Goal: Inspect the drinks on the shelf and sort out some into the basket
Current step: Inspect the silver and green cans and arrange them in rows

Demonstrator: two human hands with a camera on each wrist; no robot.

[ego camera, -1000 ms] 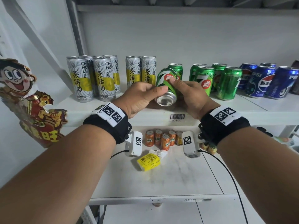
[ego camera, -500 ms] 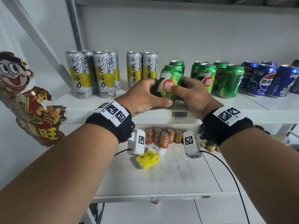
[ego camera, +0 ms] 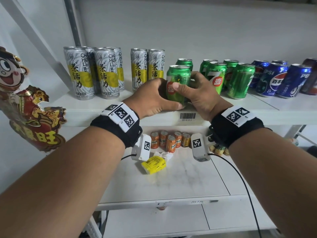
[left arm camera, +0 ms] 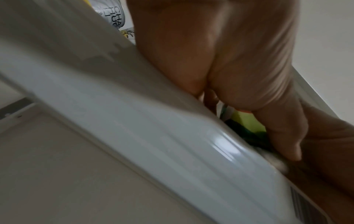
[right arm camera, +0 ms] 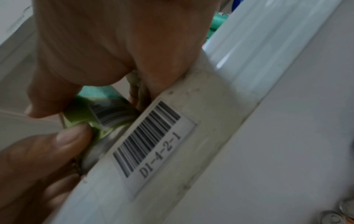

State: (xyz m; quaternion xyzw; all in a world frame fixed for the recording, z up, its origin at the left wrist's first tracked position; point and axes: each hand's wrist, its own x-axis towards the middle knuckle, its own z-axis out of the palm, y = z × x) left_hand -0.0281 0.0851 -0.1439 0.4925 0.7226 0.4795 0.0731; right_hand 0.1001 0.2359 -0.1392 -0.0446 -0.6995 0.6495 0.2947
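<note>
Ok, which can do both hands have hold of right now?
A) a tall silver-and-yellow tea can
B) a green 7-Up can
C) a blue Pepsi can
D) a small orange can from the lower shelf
B: the left hand and right hand both grip the green 7-Up can, which stands upright at the front edge of the shelf.

Glossy printed metal on the green can, with a bare silvery rim at the base; the same shiny metal skin on the tall silver-and-yellow cans and the blue cans. Smooth painted white metal with a soft sheen along the shelf, carrying a matt paper barcode label. Matt black cloth for the wristbands, hard white plastic for the camera housings, crinkly glossy yellow wrapper below.
</note>
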